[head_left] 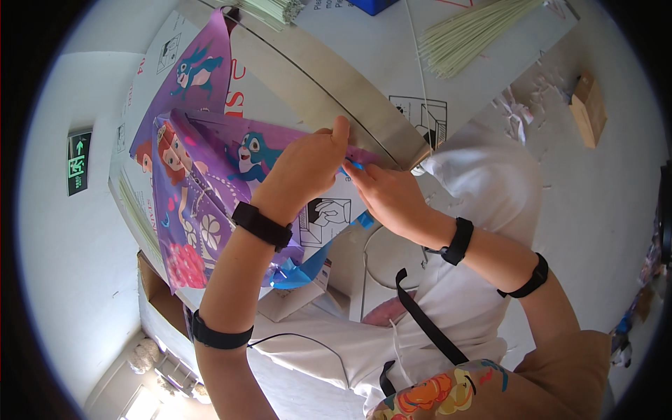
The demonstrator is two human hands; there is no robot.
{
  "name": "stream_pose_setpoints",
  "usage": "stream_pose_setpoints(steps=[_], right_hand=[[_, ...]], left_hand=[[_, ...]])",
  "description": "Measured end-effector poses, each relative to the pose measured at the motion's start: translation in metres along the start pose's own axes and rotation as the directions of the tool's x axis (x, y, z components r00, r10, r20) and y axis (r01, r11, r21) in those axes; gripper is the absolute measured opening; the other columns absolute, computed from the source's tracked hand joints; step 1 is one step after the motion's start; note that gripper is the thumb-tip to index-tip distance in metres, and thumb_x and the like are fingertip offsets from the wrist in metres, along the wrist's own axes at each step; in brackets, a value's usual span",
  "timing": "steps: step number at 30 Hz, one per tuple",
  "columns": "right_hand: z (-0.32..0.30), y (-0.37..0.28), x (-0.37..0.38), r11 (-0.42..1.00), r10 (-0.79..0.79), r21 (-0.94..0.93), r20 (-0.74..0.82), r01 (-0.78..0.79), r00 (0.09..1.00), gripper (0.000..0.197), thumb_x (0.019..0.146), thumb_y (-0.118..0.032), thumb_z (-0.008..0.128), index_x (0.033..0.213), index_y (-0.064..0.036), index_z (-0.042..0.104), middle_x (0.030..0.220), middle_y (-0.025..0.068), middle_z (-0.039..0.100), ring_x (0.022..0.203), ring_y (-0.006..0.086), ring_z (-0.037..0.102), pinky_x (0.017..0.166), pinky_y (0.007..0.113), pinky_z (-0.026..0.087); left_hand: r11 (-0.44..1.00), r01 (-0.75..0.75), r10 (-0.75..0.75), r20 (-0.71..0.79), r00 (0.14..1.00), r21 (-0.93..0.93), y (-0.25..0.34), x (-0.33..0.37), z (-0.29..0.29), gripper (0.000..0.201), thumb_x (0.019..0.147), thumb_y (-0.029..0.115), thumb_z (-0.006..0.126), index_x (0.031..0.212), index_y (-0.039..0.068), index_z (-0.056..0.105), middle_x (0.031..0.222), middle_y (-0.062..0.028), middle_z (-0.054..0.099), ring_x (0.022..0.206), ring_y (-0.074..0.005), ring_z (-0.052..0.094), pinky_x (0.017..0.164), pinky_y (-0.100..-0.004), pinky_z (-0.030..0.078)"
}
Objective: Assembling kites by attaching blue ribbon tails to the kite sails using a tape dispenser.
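Purple kite fabric (199,189), printed with a princess and blue rabbits, lies folded over a cardboard-covered surface to the left. My left hand (308,161) is closed on the fabric's right corner, thumb raised. Just beside it, my right hand (390,199) pinches the same corner, where a bit of blue edging shows at the fingertips. The two hands almost touch. Blue fabric edging (304,271) hangs below my left forearm. What lies inside my left fist is hidden.
Bundles of thin pale rods (469,35) lie at the far right and far middle. A tan strip (329,77) crosses the work surface. White-trousered legs (483,189) are close by the right hand. A brown carton (588,112) and scraps (516,115) lie on the floor at right.
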State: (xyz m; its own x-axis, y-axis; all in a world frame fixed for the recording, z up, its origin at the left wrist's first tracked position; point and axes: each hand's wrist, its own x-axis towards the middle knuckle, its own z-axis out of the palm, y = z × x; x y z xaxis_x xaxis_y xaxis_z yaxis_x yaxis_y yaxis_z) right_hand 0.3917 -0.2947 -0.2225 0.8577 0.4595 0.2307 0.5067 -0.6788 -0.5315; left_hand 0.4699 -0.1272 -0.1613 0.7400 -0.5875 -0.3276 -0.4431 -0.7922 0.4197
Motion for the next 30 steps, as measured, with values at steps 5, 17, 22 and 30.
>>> stream_pose_setpoints(steps=[5, 17, 22, 30], right_hand=[[0.002, 0.000, 0.000, 1.000, 0.000, -0.008, -0.011, 0.000, 1.000, 0.047, 0.076, -0.006, 0.064, 0.123, -0.0009, 0.060, 0.073, 0.0067, 0.058, 0.058, 0.0205, 0.062, 0.048, 0.032, 0.049], [0.005, 0.000, -0.002, 0.998, 0.057, 0.005, 0.033, -0.057, 0.998, 0.033, 0.086, -0.008, 0.064, 0.118, -0.0071, 0.060, 0.072, 0.0064, 0.057, 0.061, 0.0256, 0.062, 0.050, 0.036, 0.049], [0.003, 0.000, -0.001, 0.998, 0.044, 0.034, 0.018, -0.045, 0.999, 0.035, 0.088, -0.009, 0.063, 0.122, -0.0080, 0.059, 0.072, 0.0072, 0.057, 0.061, 0.0259, 0.062, 0.051, 0.037, 0.049], [0.001, -0.001, 0.001, 0.998, 0.046, 0.033, 0.019, -0.047, 0.999, 0.040, 0.090, -0.009, 0.061, 0.129, -0.0094, 0.054, 0.072, 0.0068, 0.057, 0.061, 0.0253, 0.062, 0.050, 0.037, 0.049]], left_hand=[[0.993, 0.041, -0.043, 0.016, 0.999, 0.113, 0.006, 0.001, 0.004, 0.034, 0.082, -0.005, 0.057, 0.109, 0.000, 0.037, 0.089, -0.0238, 0.063, 0.081, -0.0440, 0.063, 0.063, -0.0495, 0.049], [0.953, 0.113, -0.088, -0.100, 0.991, 0.281, 0.018, 0.004, 0.012, 0.024, 0.080, 0.000, 0.059, 0.099, -0.001, 0.043, 0.072, -0.0164, 0.064, 0.073, -0.0346, 0.067, 0.055, -0.0422, 0.054], [0.924, 0.180, -0.144, -0.128, 0.981, 0.337, 0.017, 0.004, 0.013, 0.034, 0.075, 0.002, 0.066, 0.100, 0.000, 0.043, 0.071, -0.0139, 0.065, 0.075, -0.0314, 0.068, 0.054, -0.0401, 0.055], [0.901, 0.352, -0.239, -0.387, 0.890, 0.254, 0.011, 0.003, 0.007, 0.057, 0.069, 0.013, 0.081, 0.107, -0.001, 0.040, 0.081, -0.0180, 0.065, 0.084, -0.0355, 0.067, 0.063, -0.0444, 0.054]])
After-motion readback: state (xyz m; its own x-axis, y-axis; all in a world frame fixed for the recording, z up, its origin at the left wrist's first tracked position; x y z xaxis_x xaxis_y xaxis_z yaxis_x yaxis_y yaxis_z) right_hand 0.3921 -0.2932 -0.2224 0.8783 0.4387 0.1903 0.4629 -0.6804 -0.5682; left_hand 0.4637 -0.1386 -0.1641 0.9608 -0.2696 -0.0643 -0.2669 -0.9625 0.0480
